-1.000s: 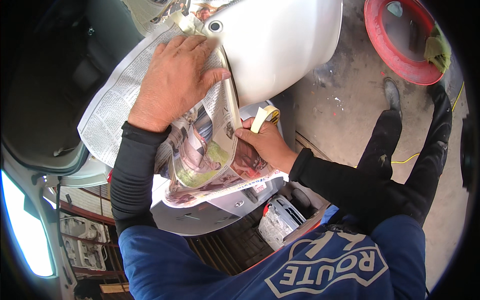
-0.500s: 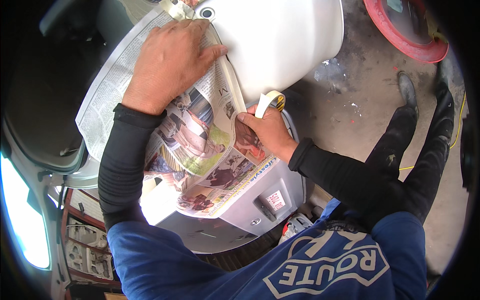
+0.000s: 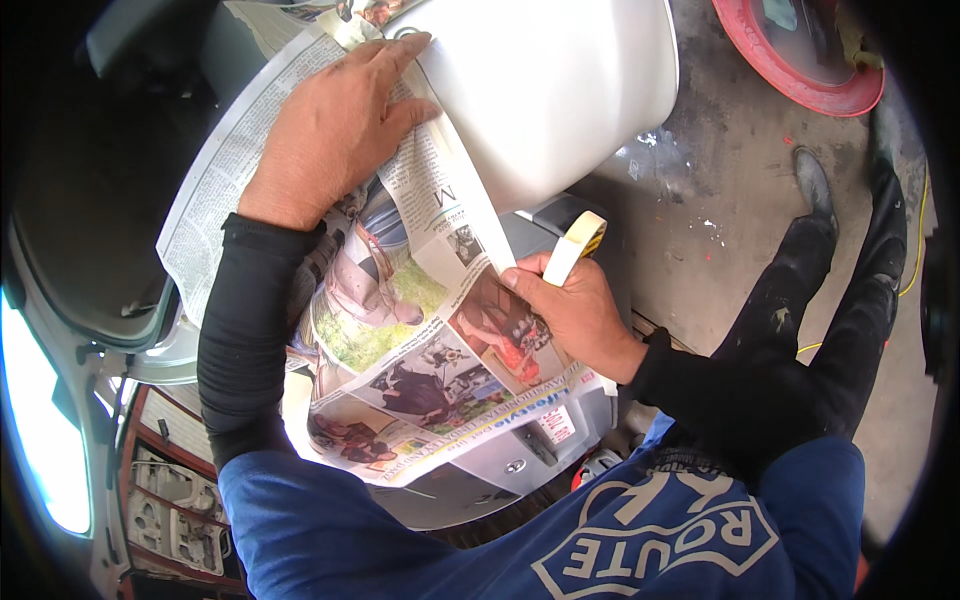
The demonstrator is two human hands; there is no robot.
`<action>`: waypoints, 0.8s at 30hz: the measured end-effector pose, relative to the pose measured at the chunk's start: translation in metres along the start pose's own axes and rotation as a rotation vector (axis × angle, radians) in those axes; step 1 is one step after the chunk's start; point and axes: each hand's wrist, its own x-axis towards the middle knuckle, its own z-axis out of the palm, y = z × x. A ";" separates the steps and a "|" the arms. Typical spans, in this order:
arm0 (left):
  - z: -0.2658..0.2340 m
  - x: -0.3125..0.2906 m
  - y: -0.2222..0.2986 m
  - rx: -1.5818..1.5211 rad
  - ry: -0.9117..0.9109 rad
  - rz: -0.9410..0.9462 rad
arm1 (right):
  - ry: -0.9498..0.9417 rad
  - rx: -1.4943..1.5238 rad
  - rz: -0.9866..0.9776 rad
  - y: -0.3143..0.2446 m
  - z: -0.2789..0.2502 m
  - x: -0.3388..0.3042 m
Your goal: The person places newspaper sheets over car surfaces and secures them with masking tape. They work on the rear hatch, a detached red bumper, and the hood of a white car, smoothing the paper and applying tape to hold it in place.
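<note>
Left side: the dark car opening (image 3: 90, 200) lies beyond the work. The left hand (image 3: 330, 140) rests palm down across the far part of the newspaper (image 3: 400, 300). Its fingers are extended and lie close together, with the thumb spread to the right; nothing is pinched. The flat contact appears to hold the sheet against the surface beneath and to limit slipping.

Center: the newspaper slopes from the far left toward the near right, its near edge hanging over a grey car panel (image 3: 490, 465). A pale strip (image 3: 478, 190), apparently tape, follows its right edge, beside the white car part (image 3: 540, 90). The sheet is probably placed along this boundary so that the edge can be secured while the white surface stays exposed.

Right of center: the right hand (image 3: 585, 310) pinches the right edge of the newspaper between thumb and forefinger. The tape roll (image 3: 575, 247) stands on edge at the same hand, just beyond the thumb. This grip seems to keep the edge taut and the roll ready; exactly how the hidden fingers support the roll cannot be told.

Far right: a red basin (image 3: 845, 100) sits on the floor (image 3: 700, 200), well apart from both hands.
</note>
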 end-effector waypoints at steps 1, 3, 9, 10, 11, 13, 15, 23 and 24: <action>0.000 -0.001 -0.001 -0.028 0.002 0.009 | -0.009 -0.031 -0.019 -0.006 -0.005 -0.005; 0.000 -0.003 -0.003 0.046 0.048 0.086 | -0.014 0.001 0.018 -0.014 -0.011 -0.008; 0.001 -0.008 -0.001 0.226 0.095 0.244 | -0.003 -0.045 0.050 0.012 0.010 0.026; 0.000 -0.010 0.001 0.249 0.132 0.274 | -0.014 -0.021 0.007 0.020 0.013 0.035; -0.001 -0.013 0.005 0.226 0.126 0.281 | -0.021 -0.014 0.004 0.028 0.015 0.042; -0.005 -0.019 0.012 0.226 0.036 0.256 | -0.022 -0.002 0.006 0.040 0.017 0.054; -0.007 -0.023 0.017 0.226 -0.021 0.239 | -0.001 0.001 0.010 0.046 0.018 0.062; -0.005 -0.025 0.022 0.252 -0.038 0.243 | -0.044 -0.048 0.075 0.038 0.017 0.061; -0.005 -0.025 0.022 0.259 -0.040 0.243 | -0.061 -0.075 0.094 0.037 0.016 0.061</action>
